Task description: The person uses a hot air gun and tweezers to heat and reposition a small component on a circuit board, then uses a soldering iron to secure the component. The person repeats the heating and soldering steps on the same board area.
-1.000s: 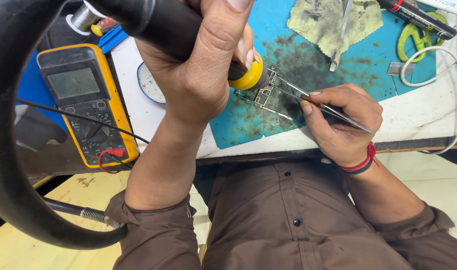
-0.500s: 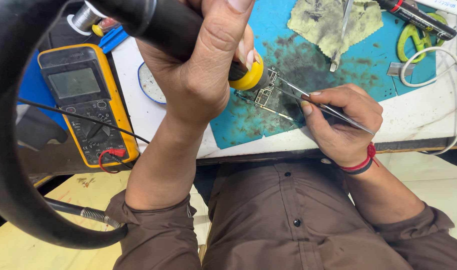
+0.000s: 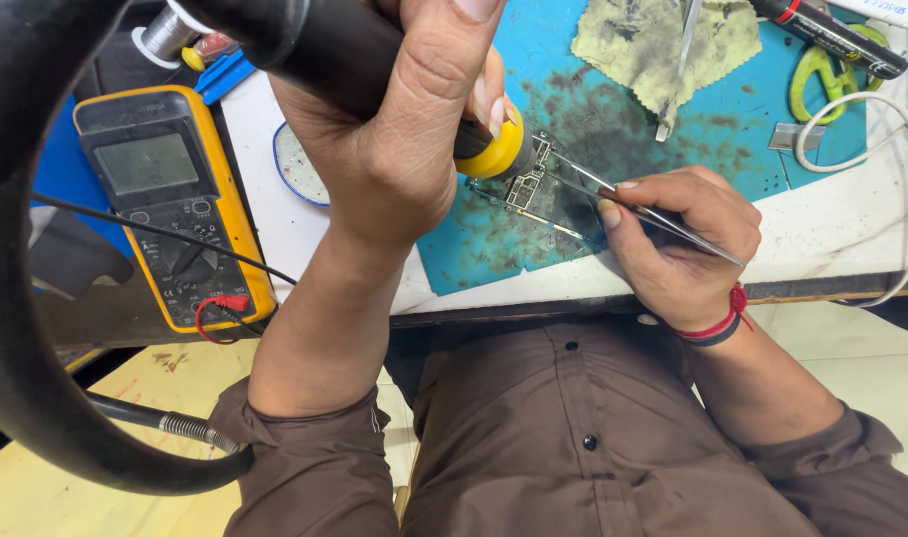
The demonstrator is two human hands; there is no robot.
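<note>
Two hands at work over one small circuit board point(image 3: 529, 182), which lies on the stained blue mat point(image 3: 613, 119) just above the middle of the frame. The left hand point(image 3: 404, 149), big in the upper centre, has its grip wrapped tight around one black hot-air handpiece point(image 3: 325, 50) with a yellow collar; its nozzle tip points at the board but sits hidden behind the fingers. The right hand point(image 3: 682, 234), right of centre, pinches one pair of metal tweezers point(image 3: 623, 204) in a narrow grip, tips resting on the board's right edge. One thick black hose point(image 3: 16, 328) curves down the left side, blurred and cut off by the frame. One yellow multimeter point(image 3: 165, 199) lies at the left of the bench point(image 3: 841, 234), black and red leads plugged in. Upper right: one grimy cloth point(image 3: 662, 45), one pair of green-handled scissors point(image 3: 822, 75) partly covered, one white cable point(image 3: 906, 169). At the top left, one solder spool point(image 3: 161, 35), half cropped.
</note>
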